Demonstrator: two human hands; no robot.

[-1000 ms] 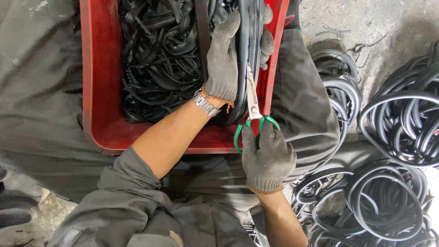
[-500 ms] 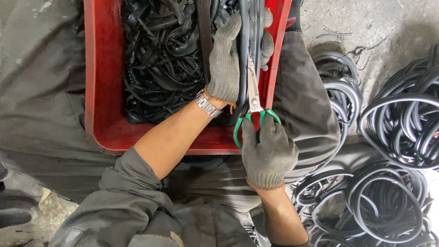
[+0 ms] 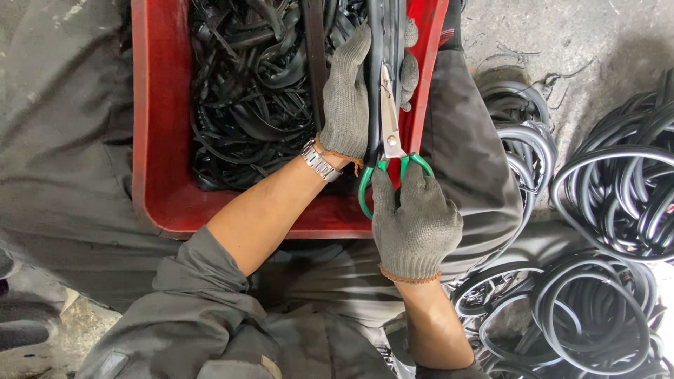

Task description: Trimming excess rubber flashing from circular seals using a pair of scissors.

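Both hands wear grey knit gloves. The left hand point(image 3: 349, 95) is clamped around a black rubber strip point(image 3: 375, 42) over the red crate point(image 3: 158, 140) of black offcuts point(image 3: 246, 98). The right hand point(image 3: 415, 223), fingers closed through the handles, grips green-handled scissors point(image 3: 390, 133) whose blades lie along the strip.

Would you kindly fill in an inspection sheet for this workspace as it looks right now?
Surface: red crate on the lap, over concrete floor.
Job's things: green-handled scissors against a black rubber strip.
Clutter: rubber scraps fill the crate.
Grippers: gloved left hand holds the strip; gloved right hand grips the scissors.
Cables: nothing seen.
Surroundings: black rubber rings piled on the floor; wristwatch.
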